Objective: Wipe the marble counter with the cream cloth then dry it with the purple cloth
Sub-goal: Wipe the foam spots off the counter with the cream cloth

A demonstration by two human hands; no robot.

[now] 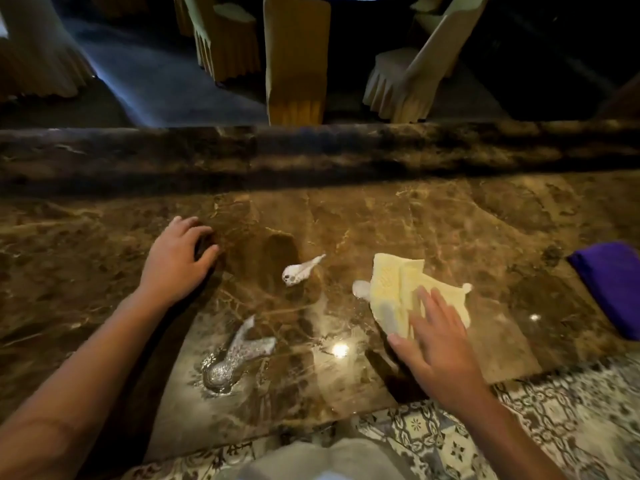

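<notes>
Right hand [437, 344] flat, fingers spread, on crumpled cream cloth [408, 292] — brown marble counter [450, 220].
Left hand [176, 259] rests curled, empty; folded purple cloth [613, 285] is cut off at the counter's right edge.

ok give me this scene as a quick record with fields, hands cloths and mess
right hand: flat on the cream cloth
left hand: resting on the counter, holding nothing
purple cloth: far right, untouched
foam: near patch, smaller patch beyond it, unwiped
stage: wiping, drying not begun
</notes>
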